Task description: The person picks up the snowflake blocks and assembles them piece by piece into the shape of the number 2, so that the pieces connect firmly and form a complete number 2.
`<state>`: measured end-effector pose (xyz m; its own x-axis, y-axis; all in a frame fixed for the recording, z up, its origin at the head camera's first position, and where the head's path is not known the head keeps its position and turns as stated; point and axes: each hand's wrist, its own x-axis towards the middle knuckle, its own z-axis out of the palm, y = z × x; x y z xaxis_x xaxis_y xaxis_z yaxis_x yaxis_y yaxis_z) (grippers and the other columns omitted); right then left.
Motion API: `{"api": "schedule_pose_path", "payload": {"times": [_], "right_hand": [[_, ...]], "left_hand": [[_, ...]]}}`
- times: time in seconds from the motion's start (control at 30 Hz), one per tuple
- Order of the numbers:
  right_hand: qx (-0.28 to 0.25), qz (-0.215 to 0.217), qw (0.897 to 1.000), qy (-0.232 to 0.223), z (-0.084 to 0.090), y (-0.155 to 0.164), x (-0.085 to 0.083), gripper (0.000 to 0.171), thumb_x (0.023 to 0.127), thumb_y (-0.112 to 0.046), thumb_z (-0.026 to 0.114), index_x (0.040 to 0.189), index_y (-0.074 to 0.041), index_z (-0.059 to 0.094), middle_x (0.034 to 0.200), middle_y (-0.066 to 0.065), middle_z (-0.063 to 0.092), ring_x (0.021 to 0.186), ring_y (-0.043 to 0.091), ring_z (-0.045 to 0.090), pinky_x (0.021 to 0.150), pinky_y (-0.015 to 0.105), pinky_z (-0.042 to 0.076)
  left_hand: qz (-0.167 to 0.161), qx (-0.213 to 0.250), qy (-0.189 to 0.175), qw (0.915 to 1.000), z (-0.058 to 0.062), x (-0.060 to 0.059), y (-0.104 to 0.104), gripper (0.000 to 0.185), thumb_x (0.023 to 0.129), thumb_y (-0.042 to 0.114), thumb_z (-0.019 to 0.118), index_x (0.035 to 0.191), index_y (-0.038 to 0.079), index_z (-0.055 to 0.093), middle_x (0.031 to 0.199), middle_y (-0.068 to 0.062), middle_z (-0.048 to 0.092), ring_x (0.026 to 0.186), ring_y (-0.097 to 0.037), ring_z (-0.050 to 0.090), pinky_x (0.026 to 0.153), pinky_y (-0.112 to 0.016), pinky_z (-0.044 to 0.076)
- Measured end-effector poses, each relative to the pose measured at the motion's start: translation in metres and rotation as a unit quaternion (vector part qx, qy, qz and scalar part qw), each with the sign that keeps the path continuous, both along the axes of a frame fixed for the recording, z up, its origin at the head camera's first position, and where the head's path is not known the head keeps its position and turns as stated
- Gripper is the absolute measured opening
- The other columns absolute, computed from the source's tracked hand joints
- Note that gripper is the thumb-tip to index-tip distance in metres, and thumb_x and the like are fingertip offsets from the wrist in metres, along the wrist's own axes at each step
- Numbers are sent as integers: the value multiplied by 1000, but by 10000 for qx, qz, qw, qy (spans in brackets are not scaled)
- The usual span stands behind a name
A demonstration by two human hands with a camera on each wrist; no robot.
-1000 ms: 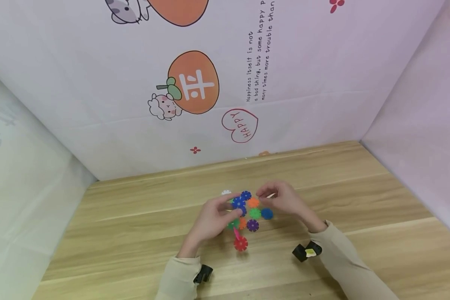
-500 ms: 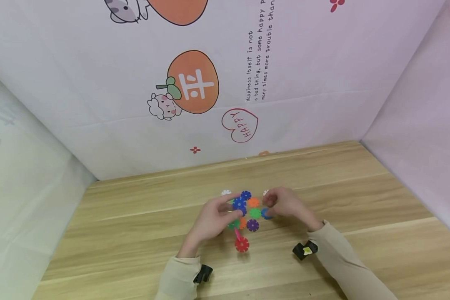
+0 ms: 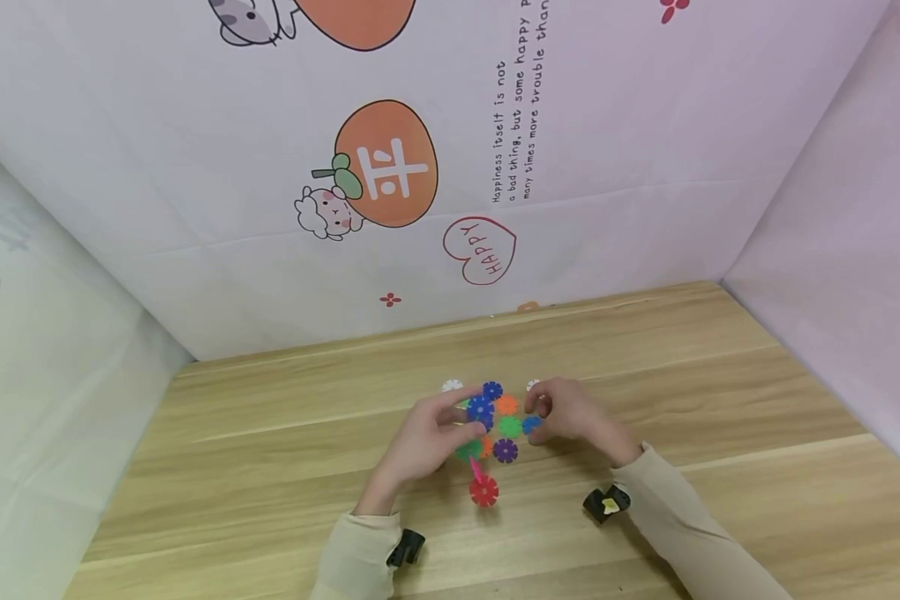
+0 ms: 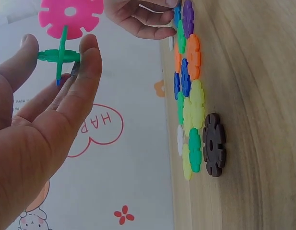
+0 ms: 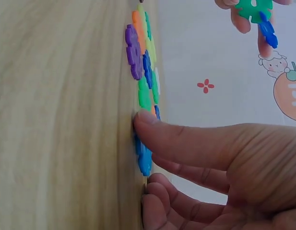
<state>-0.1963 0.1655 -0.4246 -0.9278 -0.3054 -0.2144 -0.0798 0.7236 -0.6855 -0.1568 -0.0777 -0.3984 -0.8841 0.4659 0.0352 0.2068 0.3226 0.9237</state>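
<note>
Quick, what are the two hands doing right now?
Left hand: holds a small assembly of snowflake discs, lifted off the table.
Right hand: pinches a blue disc lying on the table.

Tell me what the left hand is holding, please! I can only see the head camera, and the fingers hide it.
Observer: In the left wrist view, the left hand pinches a green disc with a pink disc slotted onto it, held off the table.
Operator: Is anything hiding behind that hand?
Observer: Yes, a dark brown disc lies flat on the table at one end of the cluster.
Operator: And the right hand?
Observer: In the right wrist view, the right hand has its fingertips on either side of a blue disc that lies on the table.
</note>
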Motion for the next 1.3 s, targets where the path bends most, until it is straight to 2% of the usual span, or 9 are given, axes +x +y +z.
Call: {"api": "schedule_pose_path", "payload": {"times": [0.37, 0.57, 0.7, 0.8, 0.97, 1.03, 1.13, 1.23, 1.3], "right_hand": [[246, 165, 9993, 228, -1, -3, 0, 31, 67, -4, 83, 83, -9, 58, 76, 5, 55, 70, 19, 49, 60, 29, 42], [199, 205, 9987, 416, -1, -5, 2, 23, 75, 0, 74, 88, -8, 57, 75, 2, 56, 68, 18, 50, 59, 29, 43], [-34, 92, 9972, 745, 0, -6, 3, 15, 82, 2, 66, 90, -9, 60, 79, 5, 61, 70, 17, 55, 60, 30, 47], [-277, 32, 9930, 1152, 1, -7, 3, 15, 83, 3, 65, 92, -8, 61, 83, 7, 64, 73, 17, 58, 63, 31, 50], [-673, 10, 9826, 1728, 8, -12, 6, 15, 82, 1, 70, 94, -6, 65, 84, 6, 67, 76, 16, 62, 67, 31, 53], [-810, 48, 9785, 1896, 12, -14, 8, 14, 82, 0, 72, 94, -5, 67, 84, 5, 68, 75, 16, 63, 67, 31, 54], [-1027, 121, 9728, 2075, 17, -17, 11, 13, 81, -1, 73, 93, -5, 69, 84, 4, 70, 75, 15, 64, 67, 28, 55], [-1249, 166, 9698, 2088, 22, -20, 14, 13, 82, -2, 74, 93, -7, 71, 85, 2, 71, 75, 12, 65, 67, 25, 55], [-1362, 237, 9681, 2089, 25, -21, 15, 14, 81, -1, 73, 94, -6, 72, 85, 2, 71, 75, 12, 65, 67, 24, 55]], "left_hand": [[21, -78, 9, 10000, 0, 1, -1, 46, 91, 21, 67, 136, 20, 54, 129, -6, 59, 110, -23, 61, 86, -37, 52], [34, -90, 43, 9999, 0, 1, -1, 46, 91, 22, 67, 135, 19, 55, 131, -5, 58, 110, -24, 61, 86, -38, 52], [118, -181, 73, 9997, -1, 0, -1, 44, 92, 24, 66, 134, 19, 56, 128, -3, 61, 110, -24, 61, 87, -39, 52], [169, -243, 75, 9995, 0, 0, -1, 43, 92, 26, 66, 133, 18, 57, 122, -3, 65, 107, -22, 63, 85, -38, 52], [210, -186, -88, 9996, -1, 0, -2, 45, 93, 27, 65, 134, 12, 55, 103, -5, 71, 85, -14, 67, 68, -30, 51], [218, -169, -148, 9995, -1, 0, -2, 46, 93, 26, 65, 134, 11, 55, 98, -6, 72, 73, -12, 63, 59, -26, 47], [174, -132, -166, 9996, -1, 0, -2, 45, 93, 24, 64, 134, 9, 54, 96, -9, 71, 64, -11, 58, 52, -22, 42], [97, -134, -147, 9998, 0, -1, -3, 44, 93, 24, 64, 133, 9, 56, 95, -9, 72, 66, -12, 61, 52, -22, 43], [55, -126, -126, 9998, 0, -2, -3, 43, 93, 25, 64, 133, 8, 56, 98, -10, 72, 72, -12, 65, 56, -23, 46]]}}
